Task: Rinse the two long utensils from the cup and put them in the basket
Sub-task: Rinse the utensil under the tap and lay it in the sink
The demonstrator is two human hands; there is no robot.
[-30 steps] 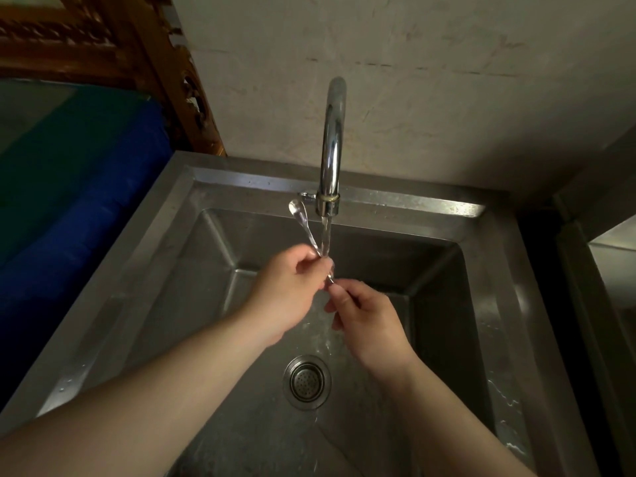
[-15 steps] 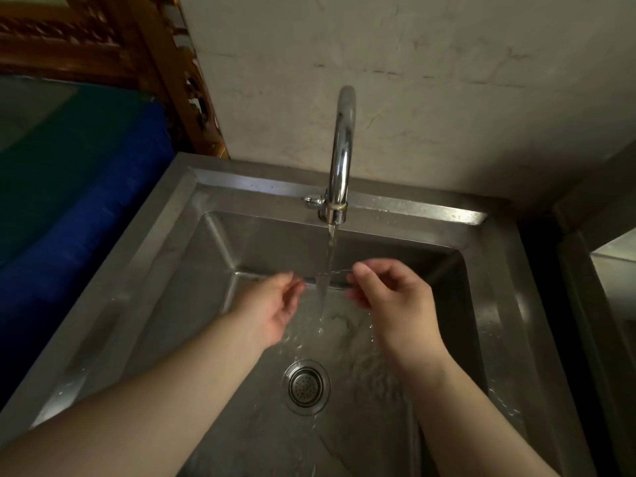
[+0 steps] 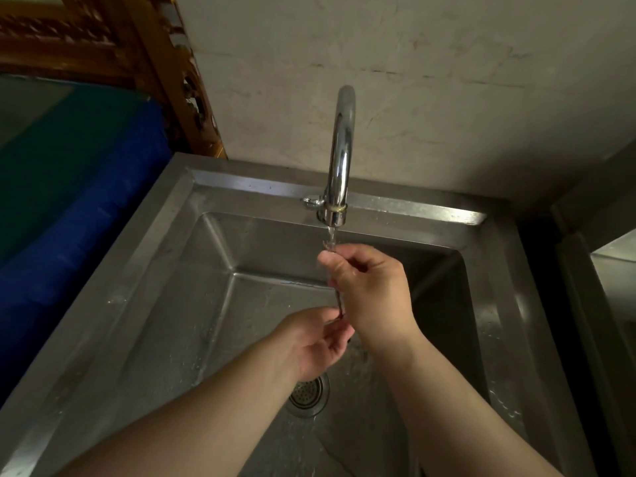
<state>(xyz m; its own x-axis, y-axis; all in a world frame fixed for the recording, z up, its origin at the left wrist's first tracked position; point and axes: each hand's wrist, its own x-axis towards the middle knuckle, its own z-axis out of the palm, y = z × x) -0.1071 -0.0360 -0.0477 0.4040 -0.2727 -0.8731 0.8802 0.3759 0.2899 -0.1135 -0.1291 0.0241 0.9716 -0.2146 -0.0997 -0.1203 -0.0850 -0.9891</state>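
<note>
Holding a thin utensil [image 3: 339, 299] upright lets tap water [image 3: 331, 235] run its length, right hand [image 3: 371, 287] pinching its top, left hand [image 3: 318, 342] its bottom, over the sink [image 3: 165, 270].

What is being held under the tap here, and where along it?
A thin metal utensil: the right hand pinches its upper end, the left hand its lower end. Whether a second utensil is there cannot be told.

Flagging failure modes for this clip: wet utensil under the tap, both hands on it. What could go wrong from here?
1. Slip: the right hand and left hand pinch a thin wet utensil by its ends; it could drop into the sink near the drain.
2. Splash: the tap runs onto the utensil's top end, so water may spray over the rim.
3. No basket or second utensil is in view.
</note>
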